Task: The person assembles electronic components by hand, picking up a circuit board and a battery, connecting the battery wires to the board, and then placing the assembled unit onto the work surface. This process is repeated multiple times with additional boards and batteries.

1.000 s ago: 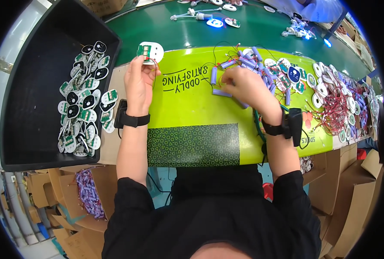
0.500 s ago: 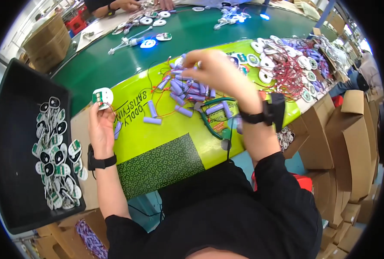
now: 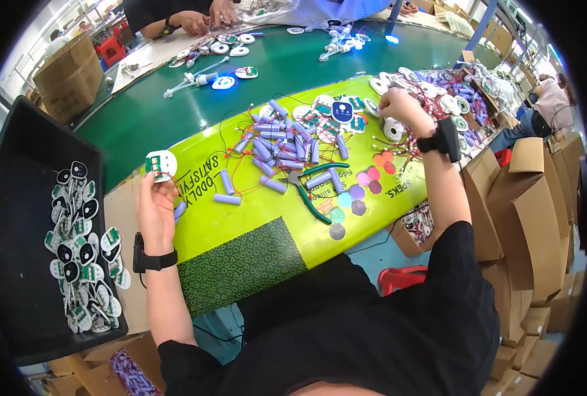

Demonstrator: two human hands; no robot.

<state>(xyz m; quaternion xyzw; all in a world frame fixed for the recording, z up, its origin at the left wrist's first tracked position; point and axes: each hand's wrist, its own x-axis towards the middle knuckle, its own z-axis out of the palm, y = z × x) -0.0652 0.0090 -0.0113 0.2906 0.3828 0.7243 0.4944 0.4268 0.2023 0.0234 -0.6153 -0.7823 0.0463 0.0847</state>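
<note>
Near the left side of the lime-green mat (image 3: 260, 247), my left hand (image 3: 156, 214) pinches a round white disc with a green circuit board (image 3: 166, 165) on it. Beside that palm lies a purple cylindrical battery (image 3: 179, 210); whether the hand touches it is unclear. My right hand (image 3: 404, 109) reaches to the far right, at the edge of a heap of white round discs with red wires (image 3: 448, 103). Its fingers are bent down and closed, and what is at their tips is hidden. A tilted white disc (image 3: 371, 107) sits right beside them.
Purple batteries (image 3: 274, 142) with red wires are piled mid-mat, beside green-handled pliers (image 3: 313, 203) and circuit-board discs (image 3: 326, 119). At left, a black tray (image 3: 16, 264) holds several similar discs. Cardboard boxes (image 3: 531, 218) stand right. Across the green surface, another person's hands (image 3: 204, 20) work.
My right hand has moved right, from above the battery pile to the white disc heap, uncovering the batteries and pliers. My left hand stays nearly in place with its disc.
</note>
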